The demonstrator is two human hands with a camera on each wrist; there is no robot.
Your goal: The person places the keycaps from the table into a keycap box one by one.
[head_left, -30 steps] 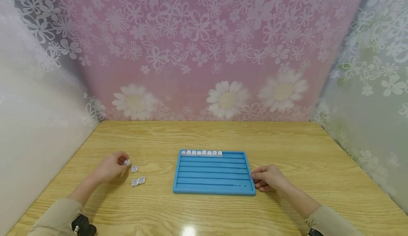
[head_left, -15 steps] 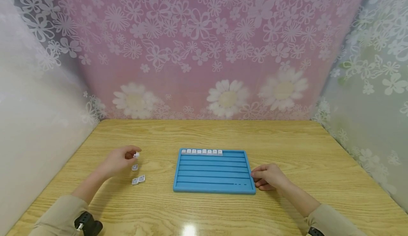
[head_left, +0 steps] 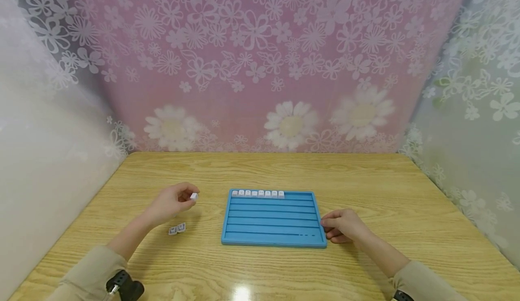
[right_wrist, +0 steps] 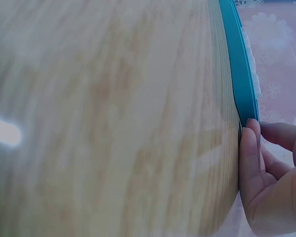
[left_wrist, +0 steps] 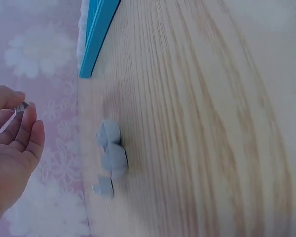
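My left hand (head_left: 171, 204) pinches a white keycap (head_left: 194, 196) between thumb and fingertips, raised over the table left of the blue tray (head_left: 264, 228). In the left wrist view, the held keycap (left_wrist: 20, 107) shows small at the fingertips. Two more keycaps (head_left: 177, 229) lie side by side on the table below that hand; a third loose keycap (left_wrist: 104, 186) shows only in the left wrist view. Along the tray's back row, several white keycaps (head_left: 257, 194) stand from its left end. My right hand (head_left: 343, 225) grips the tray's right edge near the front corner.
The wooden table (head_left: 284, 274) runs back to a pink flowered curtain (head_left: 260, 66), with pale curtains (head_left: 479, 134) at both sides. The tray's ridged rows in front of the back one hold no keycaps.
My left hand has lifted the keycap and carried it right, toward the tray. Its wrist now covers one loose keycap in the head view. My right hand has stayed at the tray's edge.
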